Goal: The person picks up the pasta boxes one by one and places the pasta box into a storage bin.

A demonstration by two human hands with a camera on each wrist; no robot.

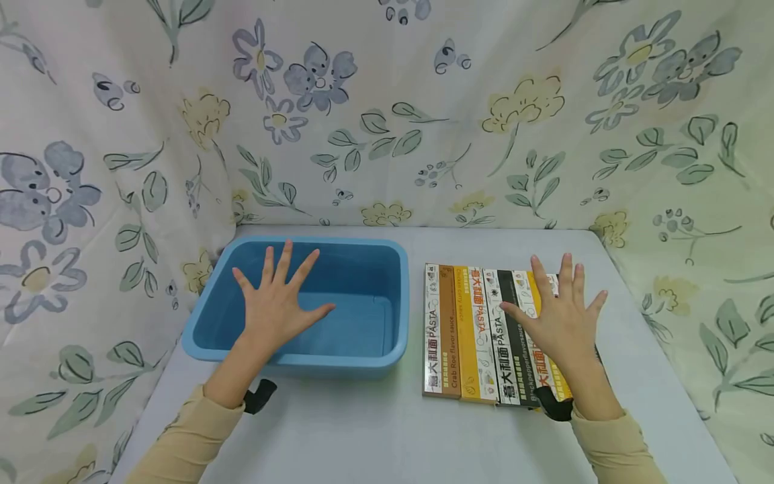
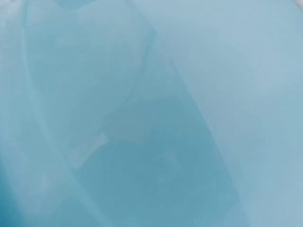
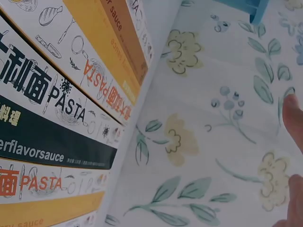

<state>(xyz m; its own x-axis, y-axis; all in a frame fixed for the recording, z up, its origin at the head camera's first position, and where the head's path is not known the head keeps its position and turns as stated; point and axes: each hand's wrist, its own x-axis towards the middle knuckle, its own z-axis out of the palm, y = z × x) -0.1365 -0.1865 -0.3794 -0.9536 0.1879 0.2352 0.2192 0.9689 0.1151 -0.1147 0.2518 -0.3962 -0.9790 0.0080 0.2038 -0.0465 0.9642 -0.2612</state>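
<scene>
Over the light-blue plastic basin (image 1: pixel 357 323) my left hand (image 1: pixel 275 302) is held with its fingers spread wide, holding nothing. The basin shows no contents in the head view, and its blue inner wall (image 2: pixel 227 94) fills the left wrist view. My right hand (image 1: pixel 562 319) hovers with spread fingers above a row of pasta boxes (image 1: pixel 474 336), hiding part of those at the right. The boxes lie side by side, printed in white, brown, yellow and black. In the right wrist view, the pasta boxes (image 3: pixel 61 104) appear at left and fingertips (image 3: pixel 292 113) at the right edge.
A white table (image 1: pixel 375 437) carries the basin on the left and the boxes on the right. Floral cloth (image 1: pixel 375 134) hangs behind the table and along both sides. A dark band (image 1: pixel 260 396) sits at each wrist.
</scene>
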